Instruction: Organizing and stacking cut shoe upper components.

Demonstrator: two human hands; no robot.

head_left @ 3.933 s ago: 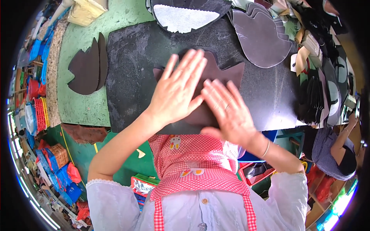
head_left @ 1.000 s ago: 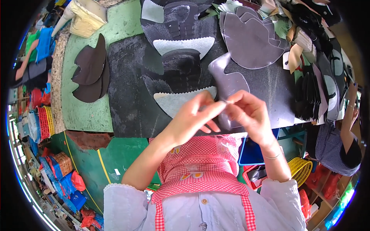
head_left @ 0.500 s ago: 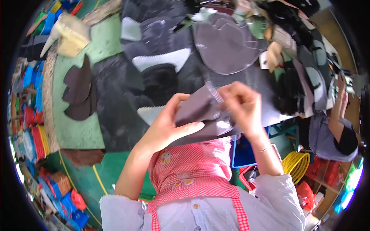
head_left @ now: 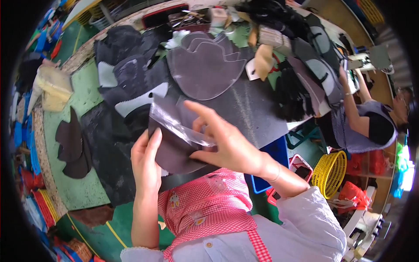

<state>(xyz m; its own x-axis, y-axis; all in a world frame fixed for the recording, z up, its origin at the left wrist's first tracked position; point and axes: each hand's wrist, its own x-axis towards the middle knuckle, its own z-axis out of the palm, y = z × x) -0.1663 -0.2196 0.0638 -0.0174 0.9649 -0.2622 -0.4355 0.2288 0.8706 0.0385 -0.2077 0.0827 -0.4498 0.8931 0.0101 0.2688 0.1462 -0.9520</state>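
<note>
My left hand (head_left: 147,163) grips the left end of a dark grey-brown flat piece of sheet material (head_left: 176,150), thumb on its face. A glossy strip (head_left: 174,124) runs along the upper edge of this piece and catches the light. My right hand (head_left: 229,146) is at the piece's right end, its thumb and bent fingers closed around the edge while the index finger stretches out above. Under my hands is a dark work mat (head_left: 111,148). Beyond them lies a stack of rounded, notched dark pieces (head_left: 207,67), and white-edged dark pieces (head_left: 142,98) lie left of it.
Dark leaf-shaped pieces (head_left: 72,146) lie on the green board (head_left: 85,192) at left. Stacked dark and grey pieces (head_left: 301,83) crowd the right. A blue bin (head_left: 281,153) and a yellow basket (head_left: 330,172) stand below the table's right side. Another person (head_left: 358,124) works at far right.
The view has turned, shifting the table contents leftward. The piece is tilted differently, its glossy strip now lying along the top. My right hand has moved from a blurred pinch to the piece's right end.
</note>
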